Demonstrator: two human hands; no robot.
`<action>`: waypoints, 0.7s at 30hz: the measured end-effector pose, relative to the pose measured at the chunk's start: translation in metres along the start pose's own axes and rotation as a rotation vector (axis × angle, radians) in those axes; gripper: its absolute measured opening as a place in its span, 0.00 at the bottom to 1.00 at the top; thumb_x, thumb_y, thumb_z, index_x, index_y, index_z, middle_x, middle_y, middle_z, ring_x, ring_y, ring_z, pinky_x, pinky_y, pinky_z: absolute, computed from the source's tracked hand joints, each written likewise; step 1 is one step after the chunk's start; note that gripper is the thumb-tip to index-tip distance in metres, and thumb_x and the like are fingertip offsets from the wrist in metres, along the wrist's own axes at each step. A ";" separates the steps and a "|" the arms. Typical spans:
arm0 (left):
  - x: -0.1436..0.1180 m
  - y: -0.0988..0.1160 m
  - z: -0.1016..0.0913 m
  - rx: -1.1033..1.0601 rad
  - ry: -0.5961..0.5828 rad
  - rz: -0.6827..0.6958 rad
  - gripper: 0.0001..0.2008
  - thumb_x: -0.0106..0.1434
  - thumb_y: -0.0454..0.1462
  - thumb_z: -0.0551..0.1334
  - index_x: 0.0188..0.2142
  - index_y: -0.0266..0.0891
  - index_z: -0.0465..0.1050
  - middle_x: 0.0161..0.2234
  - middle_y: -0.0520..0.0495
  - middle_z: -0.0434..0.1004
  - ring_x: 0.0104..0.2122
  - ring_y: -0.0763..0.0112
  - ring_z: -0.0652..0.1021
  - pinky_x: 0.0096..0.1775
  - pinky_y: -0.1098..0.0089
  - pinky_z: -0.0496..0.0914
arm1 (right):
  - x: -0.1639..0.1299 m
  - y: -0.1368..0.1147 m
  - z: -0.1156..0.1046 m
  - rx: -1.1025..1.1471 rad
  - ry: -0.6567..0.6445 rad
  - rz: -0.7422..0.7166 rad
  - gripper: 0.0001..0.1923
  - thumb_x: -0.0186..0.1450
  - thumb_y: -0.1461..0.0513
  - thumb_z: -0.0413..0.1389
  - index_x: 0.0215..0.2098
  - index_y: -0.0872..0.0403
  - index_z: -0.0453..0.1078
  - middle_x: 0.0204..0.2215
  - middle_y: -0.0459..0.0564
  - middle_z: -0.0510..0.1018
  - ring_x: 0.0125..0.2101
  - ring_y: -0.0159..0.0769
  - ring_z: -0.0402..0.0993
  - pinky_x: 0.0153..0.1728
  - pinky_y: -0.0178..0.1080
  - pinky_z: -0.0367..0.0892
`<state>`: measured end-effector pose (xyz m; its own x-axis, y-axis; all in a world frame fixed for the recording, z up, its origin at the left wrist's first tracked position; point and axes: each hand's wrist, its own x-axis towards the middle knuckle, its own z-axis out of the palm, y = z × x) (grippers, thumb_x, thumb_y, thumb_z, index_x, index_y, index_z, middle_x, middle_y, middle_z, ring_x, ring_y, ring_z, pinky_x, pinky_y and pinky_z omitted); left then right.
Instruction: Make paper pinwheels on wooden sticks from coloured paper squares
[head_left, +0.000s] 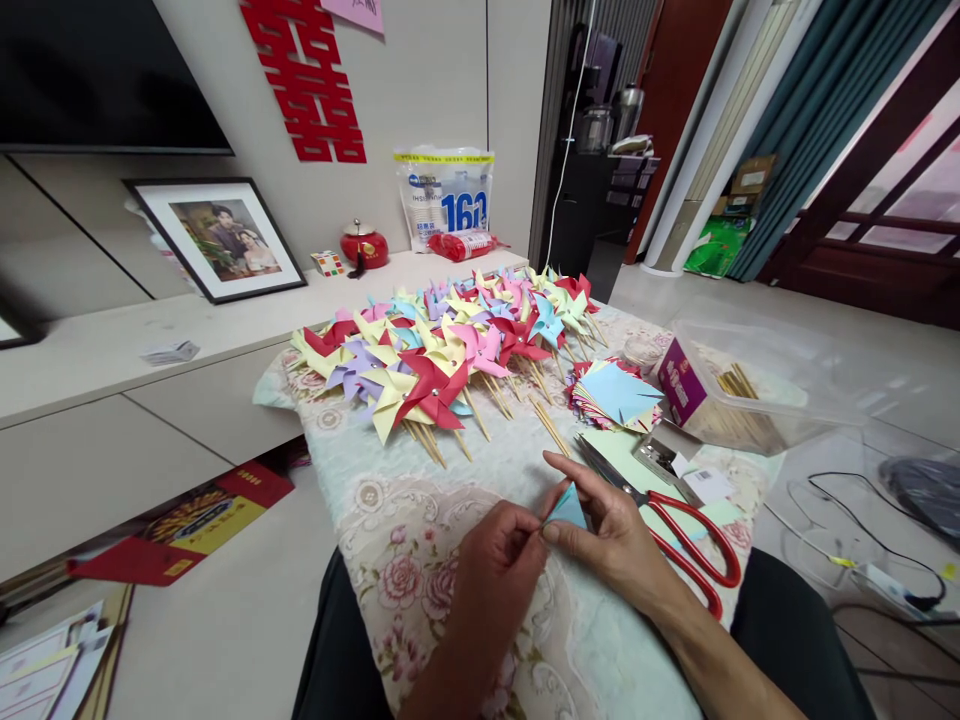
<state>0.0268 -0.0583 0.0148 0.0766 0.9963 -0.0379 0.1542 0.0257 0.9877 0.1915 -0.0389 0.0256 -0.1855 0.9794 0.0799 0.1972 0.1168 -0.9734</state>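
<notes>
Both my left hand (499,555) and right hand (611,530) pinch a folded blue paper (568,508), with red scissors (675,530) at three o'clock and pinwheels (442,350) at twelve.

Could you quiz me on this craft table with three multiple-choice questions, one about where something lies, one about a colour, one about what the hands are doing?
1. Where do the scissors lie?
A. right of the hands on the cloth
B. on the floor
C. on the white shelf

2. What colour are the scissor handles?
A. blue
B. red
C. yellow

3. How is the small blue paper piece held?
A. lying loose on the cloth
B. pinched between both hands
C. stuck on a stick

Answers: 1 A, the blades point toward the paper stack beside the right hand. 2 B, both loops are red. 3 B, the left hand and right hand meet on it.
</notes>
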 end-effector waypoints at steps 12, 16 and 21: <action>-0.002 0.000 0.001 0.065 -0.001 0.071 0.08 0.57 0.34 0.60 0.23 0.40 0.68 0.23 0.53 0.66 0.24 0.71 0.67 0.28 0.72 0.60 | 0.000 -0.005 0.001 0.072 -0.001 -0.008 0.33 0.61 0.59 0.63 0.63 0.52 0.64 0.30 0.43 0.77 0.31 0.35 0.71 0.35 0.38 0.66; -0.005 -0.004 0.003 -0.010 -0.018 0.024 0.04 0.57 0.36 0.63 0.26 0.40 0.70 0.21 0.55 0.64 0.22 0.73 0.65 0.26 0.72 0.59 | -0.001 -0.003 0.004 0.074 0.019 -0.006 0.31 0.61 0.60 0.62 0.62 0.52 0.66 0.30 0.43 0.75 0.31 0.34 0.70 0.37 0.38 0.66; -0.015 -0.001 0.000 -0.082 0.003 0.020 0.07 0.58 0.39 0.65 0.26 0.39 0.74 0.22 0.52 0.70 0.24 0.71 0.68 0.28 0.72 0.62 | -0.011 -0.009 0.008 -0.058 0.049 -0.084 0.29 0.62 0.60 0.63 0.61 0.49 0.68 0.31 0.42 0.76 0.31 0.34 0.70 0.37 0.38 0.67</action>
<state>0.0252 -0.0732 0.0143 0.0761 0.9969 -0.0182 0.0715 0.0128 0.9974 0.1837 -0.0526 0.0319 -0.1565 0.9725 0.1728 0.2387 0.2070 -0.9488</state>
